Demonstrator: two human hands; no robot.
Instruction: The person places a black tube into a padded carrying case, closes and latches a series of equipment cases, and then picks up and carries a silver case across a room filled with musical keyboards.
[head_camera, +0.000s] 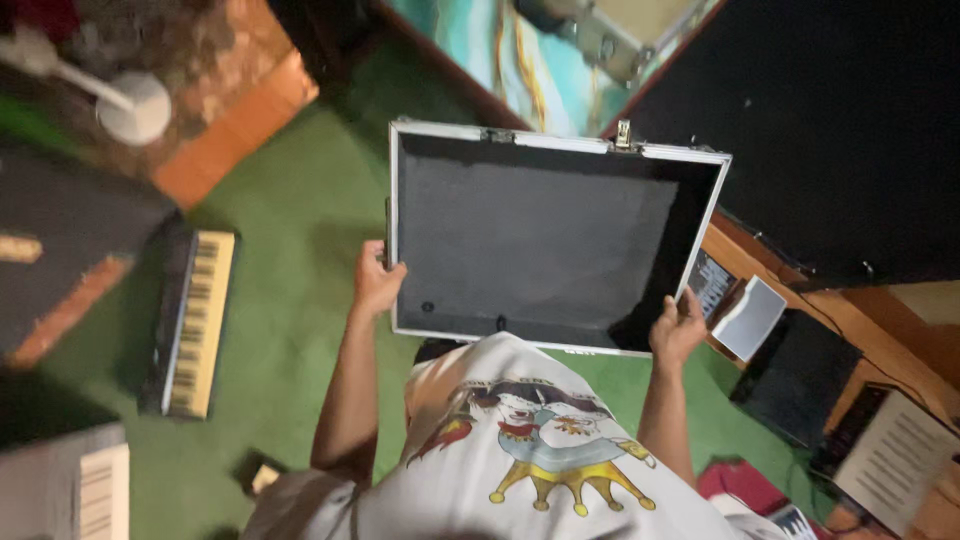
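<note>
Head view, looking straight down: a person in a white printed T-shirt (520, 450) stands on green carpet (300, 230) and holds up a shallow rectangular case half with silver metal edging and dark grey foam lining (545, 240). It sits dead centre of the view, off the floor, its open face turned up toward the camera, with latches along the far rim at twelve o'clock.

The left hand (376, 280) has its grip clamped on the case's left edge at about nine o'clock, thumb over the rim. The right hand (678, 328) is closed on the near right corner at about four o'clock, fingers curled around the metal frame. Both hands carry the weight between them; nothing lies inside on the foam.

Around the case: a small keyboard with cream keys (195, 325) lies on the carpet at nine o'clock, well apart from it. A white round lamp-like thing (135, 105) shows at ten o'clock over a brown wooden surface. A big black panel (840, 120) fills the two o'clock side, and dark boxes and papers (800, 375) sit at four o'clock, near the right hand.

By my reckoning the step in hand is carrying the case level; any shift wants both grips kept firm so it does not tip.
</note>
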